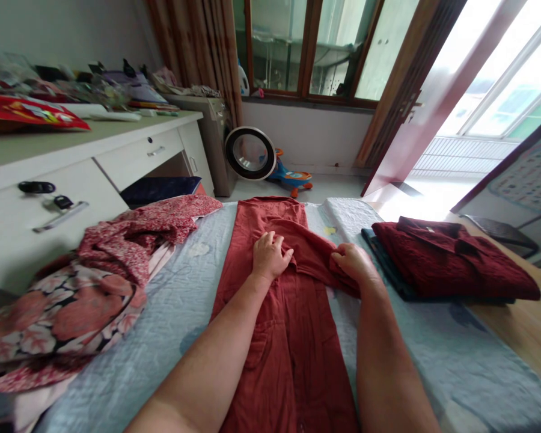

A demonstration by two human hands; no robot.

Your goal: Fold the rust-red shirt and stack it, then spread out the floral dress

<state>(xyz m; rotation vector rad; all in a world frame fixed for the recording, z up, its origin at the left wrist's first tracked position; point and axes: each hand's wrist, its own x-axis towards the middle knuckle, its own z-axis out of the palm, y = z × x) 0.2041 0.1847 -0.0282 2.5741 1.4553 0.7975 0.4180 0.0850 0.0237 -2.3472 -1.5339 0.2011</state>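
Quilt [175, 294] backs the grip: left hand [270, 255] spread on the red garment [293, 307] beneath, likely to steady it, right hand [354, 263] pinching 1 sleeve [315, 249], seemingly for control, folded stack [451, 258] right of grip, loose pile [117, 252] left.

Garment [293, 307] on quilt [175, 319], between clothes heap [110, 264] left and clothes stack [451, 261] right; washing machine [217, 147] beyond

Got solid rust-red long garment [295, 325], dark-maroon folded garment [451, 258], dark-teal folded cloth [386, 262], pale-blue quilted sheet [162, 337], red-and-white speckled crumpled fabric [126, 237], black crumpled cloth [81, 310] with coral-and-white leaf print.
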